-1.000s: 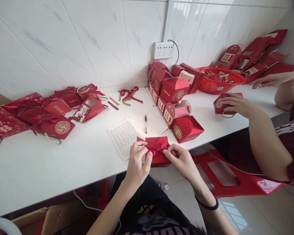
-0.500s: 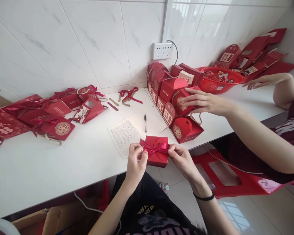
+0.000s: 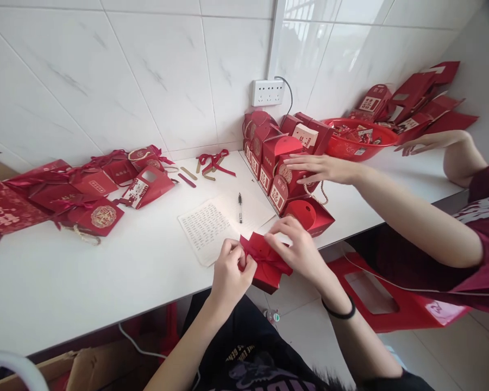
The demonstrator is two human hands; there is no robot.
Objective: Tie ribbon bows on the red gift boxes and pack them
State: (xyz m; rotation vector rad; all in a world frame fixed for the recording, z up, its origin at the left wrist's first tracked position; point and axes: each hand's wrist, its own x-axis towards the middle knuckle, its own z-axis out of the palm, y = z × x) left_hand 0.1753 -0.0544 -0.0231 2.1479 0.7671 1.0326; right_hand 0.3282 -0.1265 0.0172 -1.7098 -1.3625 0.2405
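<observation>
A small red gift box (image 3: 267, 266) with a dark red ribbon (image 3: 275, 262) across its top sits at the front edge of the white counter (image 3: 106, 271). My left hand (image 3: 228, 274) pinches the ribbon at the box's left side. Over the box's top, my right hand (image 3: 297, 250) is closed on the ribbon, with a black band on its wrist. Both hands touch the box. Just behind it lie a handwritten sheet of paper (image 3: 207, 225) and a black pen (image 3: 240, 207).
Another person's hand (image 3: 320, 167) rests on a row of red gift boxes (image 3: 283, 163) at the right; their other arm (image 3: 444, 142) lies near a red basin (image 3: 356, 138). Flat red bags (image 3: 85, 190) cover the left. A red stool (image 3: 391, 298) stands below.
My right hand has moved from the box's right side up over its top, and the box has tilted and slid toward me. The other person's hand set a box onto the row.
</observation>
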